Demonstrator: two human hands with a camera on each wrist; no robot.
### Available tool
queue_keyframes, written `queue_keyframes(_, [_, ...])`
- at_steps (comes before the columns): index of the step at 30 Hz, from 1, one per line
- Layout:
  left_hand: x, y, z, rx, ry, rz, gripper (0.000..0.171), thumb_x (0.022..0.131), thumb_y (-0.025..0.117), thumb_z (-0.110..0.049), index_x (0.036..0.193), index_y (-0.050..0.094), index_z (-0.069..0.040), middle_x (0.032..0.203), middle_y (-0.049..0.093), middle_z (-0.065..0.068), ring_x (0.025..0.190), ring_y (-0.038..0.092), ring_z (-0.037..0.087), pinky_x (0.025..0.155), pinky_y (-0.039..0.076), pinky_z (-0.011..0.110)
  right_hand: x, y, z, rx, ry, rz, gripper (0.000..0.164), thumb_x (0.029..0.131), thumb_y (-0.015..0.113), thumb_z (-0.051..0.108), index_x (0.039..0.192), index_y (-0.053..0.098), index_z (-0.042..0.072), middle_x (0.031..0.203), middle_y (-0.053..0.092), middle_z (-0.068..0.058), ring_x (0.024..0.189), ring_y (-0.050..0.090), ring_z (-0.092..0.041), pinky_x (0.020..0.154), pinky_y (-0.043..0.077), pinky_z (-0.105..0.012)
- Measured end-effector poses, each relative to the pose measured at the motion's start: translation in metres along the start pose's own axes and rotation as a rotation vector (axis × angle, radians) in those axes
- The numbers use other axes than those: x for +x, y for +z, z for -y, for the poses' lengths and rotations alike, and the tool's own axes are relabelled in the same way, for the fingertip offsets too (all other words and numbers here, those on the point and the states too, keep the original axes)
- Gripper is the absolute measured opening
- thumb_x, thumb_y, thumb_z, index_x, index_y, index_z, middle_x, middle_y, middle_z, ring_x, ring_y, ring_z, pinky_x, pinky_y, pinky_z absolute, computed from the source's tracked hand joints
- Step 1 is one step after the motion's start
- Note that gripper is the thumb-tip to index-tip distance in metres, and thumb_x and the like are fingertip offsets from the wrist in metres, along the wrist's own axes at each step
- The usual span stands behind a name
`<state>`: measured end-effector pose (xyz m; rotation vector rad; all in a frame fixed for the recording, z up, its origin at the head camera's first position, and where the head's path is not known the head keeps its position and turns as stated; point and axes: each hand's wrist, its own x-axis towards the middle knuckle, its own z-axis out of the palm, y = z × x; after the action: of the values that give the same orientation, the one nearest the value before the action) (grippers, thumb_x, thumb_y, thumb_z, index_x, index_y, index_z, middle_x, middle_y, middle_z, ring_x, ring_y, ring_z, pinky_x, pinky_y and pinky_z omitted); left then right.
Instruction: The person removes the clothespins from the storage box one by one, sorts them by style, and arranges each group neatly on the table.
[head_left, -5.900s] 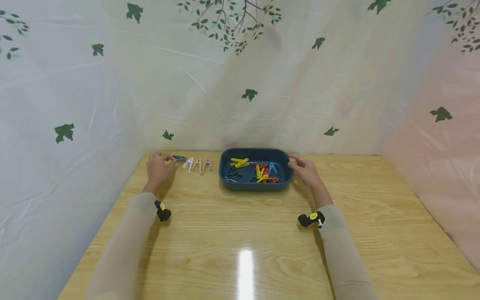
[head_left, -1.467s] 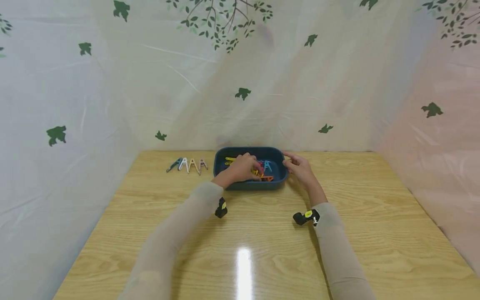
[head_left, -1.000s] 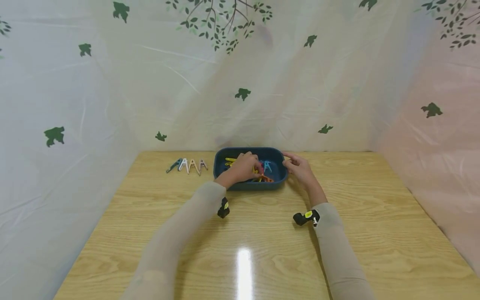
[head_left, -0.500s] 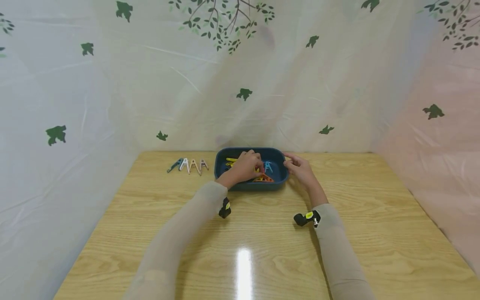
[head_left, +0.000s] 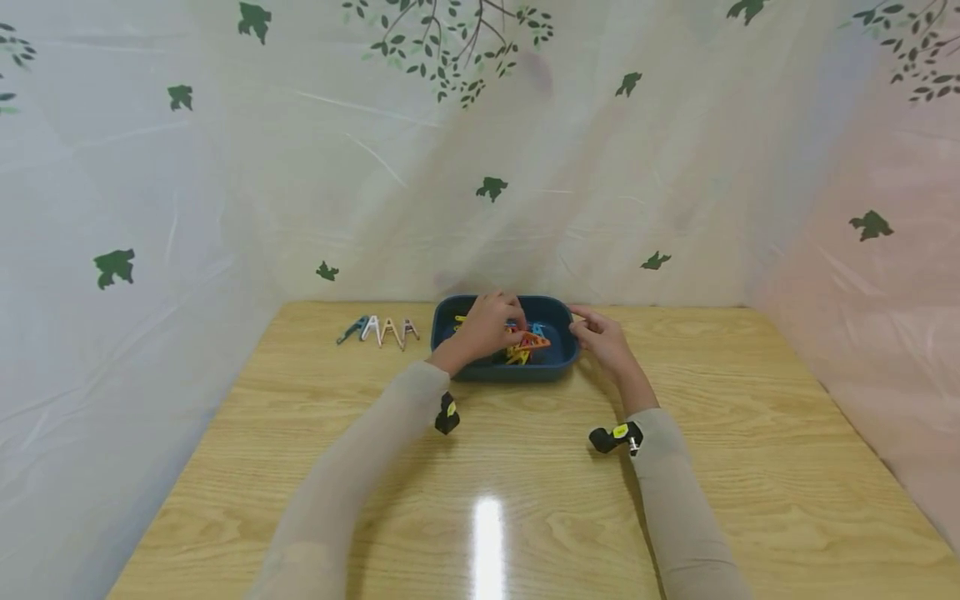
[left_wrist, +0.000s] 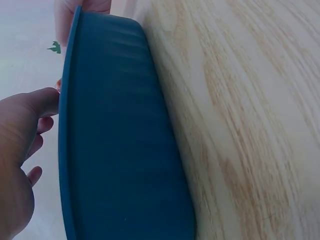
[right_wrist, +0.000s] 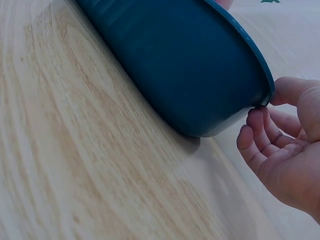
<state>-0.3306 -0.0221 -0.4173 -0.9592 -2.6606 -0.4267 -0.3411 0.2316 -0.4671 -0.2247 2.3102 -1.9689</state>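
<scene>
In the head view my left hand (head_left: 487,325) reaches over the left side of a dark blue plastic bin (head_left: 510,373). It pinches an orange clothespin (head_left: 537,341) between thumb and fingers, a little above the others. In the left wrist view the bin wall (left_wrist: 120,125) hides most of that clothespin. Yellow clothespins (head_left: 519,357) and a light blue clothespin (head_left: 537,330) lie in the bin; the hand covers part of the contents. My right hand (head_left: 606,342) holds the bin's right end, with its thumb at the rim in the right wrist view.
Left of the bin, a row of clothespins lies along the table's back: teal (head_left: 352,329), white (head_left: 371,328), cream (head_left: 391,332) and brownish (head_left: 410,332). The wooden table (head_left: 525,458) meets a pale curtain (head_left: 420,225) with leaf prints behind the bin.
My left hand earlier set the teal clothespin at the row's left end, then reached into the bin. It now lifts the orange clothespin slightly. My right hand stays at the bin.
</scene>
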Motion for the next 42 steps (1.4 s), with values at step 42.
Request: queue_keyframes(42, [-0.094,-0.052,0.100,-0.149,-0.246,-0.392,0.006,0.086,0.078,-0.010,0.088,0.076,-0.004,0.098,0.067,0.014,0.101,0.055,0.036,0.095,0.042,0.055,-0.014,0.005,0.026,0.071,0.029,0.032,0.049,0.101,0.056,0.005,0.149,0.046,-0.004,0.087,0.059,0.007,0.070,0.052,-0.004,0.071,0.051,-0.024])
